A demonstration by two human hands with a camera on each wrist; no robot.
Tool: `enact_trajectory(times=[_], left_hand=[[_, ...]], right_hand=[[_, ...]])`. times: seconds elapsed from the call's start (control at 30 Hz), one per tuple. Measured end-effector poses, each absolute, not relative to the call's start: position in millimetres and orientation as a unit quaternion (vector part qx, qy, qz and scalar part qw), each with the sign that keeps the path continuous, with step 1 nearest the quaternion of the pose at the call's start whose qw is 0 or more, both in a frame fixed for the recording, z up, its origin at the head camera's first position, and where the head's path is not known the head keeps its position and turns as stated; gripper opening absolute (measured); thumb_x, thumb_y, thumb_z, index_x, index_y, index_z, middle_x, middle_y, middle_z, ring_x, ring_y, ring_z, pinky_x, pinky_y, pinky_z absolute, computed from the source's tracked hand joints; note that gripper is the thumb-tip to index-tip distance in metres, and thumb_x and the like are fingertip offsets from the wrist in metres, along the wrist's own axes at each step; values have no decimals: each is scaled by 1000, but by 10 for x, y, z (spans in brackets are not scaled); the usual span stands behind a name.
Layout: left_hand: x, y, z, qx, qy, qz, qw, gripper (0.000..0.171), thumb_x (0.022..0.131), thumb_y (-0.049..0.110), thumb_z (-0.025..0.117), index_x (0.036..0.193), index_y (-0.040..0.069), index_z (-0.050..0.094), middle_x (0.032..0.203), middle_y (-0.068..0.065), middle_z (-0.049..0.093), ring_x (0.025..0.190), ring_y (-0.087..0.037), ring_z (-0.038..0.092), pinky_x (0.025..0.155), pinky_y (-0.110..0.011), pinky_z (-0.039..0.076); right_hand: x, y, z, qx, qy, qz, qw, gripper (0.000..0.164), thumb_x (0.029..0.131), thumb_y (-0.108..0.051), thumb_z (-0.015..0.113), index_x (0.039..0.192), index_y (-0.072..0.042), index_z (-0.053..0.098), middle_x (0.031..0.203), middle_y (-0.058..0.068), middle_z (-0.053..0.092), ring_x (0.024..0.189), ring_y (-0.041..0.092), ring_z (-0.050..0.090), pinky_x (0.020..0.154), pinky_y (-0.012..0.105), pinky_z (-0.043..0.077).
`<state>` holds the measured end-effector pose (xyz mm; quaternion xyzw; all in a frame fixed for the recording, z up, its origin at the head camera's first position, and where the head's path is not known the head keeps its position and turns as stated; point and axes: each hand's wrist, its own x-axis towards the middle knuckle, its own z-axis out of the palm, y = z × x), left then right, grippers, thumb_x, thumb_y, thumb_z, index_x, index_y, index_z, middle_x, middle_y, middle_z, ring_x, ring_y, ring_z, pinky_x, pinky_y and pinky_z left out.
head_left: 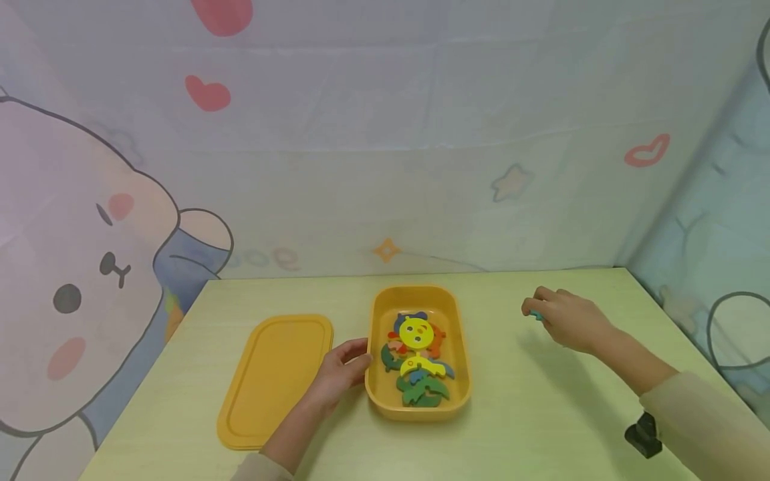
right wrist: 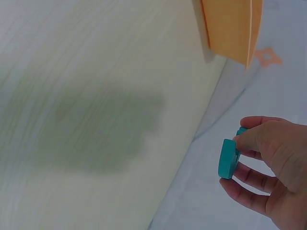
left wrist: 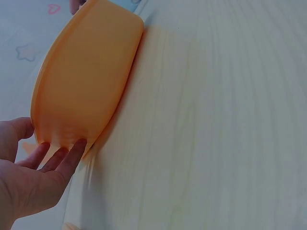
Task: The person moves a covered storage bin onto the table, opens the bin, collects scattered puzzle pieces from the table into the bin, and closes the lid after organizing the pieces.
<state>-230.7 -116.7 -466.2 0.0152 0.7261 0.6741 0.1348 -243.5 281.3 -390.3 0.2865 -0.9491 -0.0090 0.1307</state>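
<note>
An orange-yellow plastic tub (head_left: 419,413) stands on the table with several colourful animal-shaped pieces inside. A yellow round-faced piece (head_left: 416,333) lies on top, with a yellow long-bodied piece (head_left: 423,365) and green pieces (head_left: 424,390) nearer the front. Against the tub's left side rests my left hand (head_left: 340,375); in the left wrist view its fingertips touch the outer wall, the thumb near the rim. Well to the right of the tub and above the table, my right hand (head_left: 569,319) pinches a small teal piece (right wrist: 228,158) between thumb and fingers. Its full shape is partly hidden.
A flat orange-yellow lid (head_left: 279,377) lies to the left of the tub. Close to my right sleeve sits a small black object (head_left: 644,435). Behind the table hangs a printed cloth (head_left: 337,174), with another at the right.
</note>
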Motion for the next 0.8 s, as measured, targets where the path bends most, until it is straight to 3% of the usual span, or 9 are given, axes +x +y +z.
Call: enact_trajectory(times=[0.8], left_hand=[[-2294,-1166,-4637,16,723,678,133,42,93,12,52,132,-2,45,131,-21,47,110,-29,55,82,-34,53]], right_hand=[[-2599,2169,-3762,338,-932,-30,127,27,76,0,69,93,-20,62,91,0,57,72,21,55,46,22,43]])
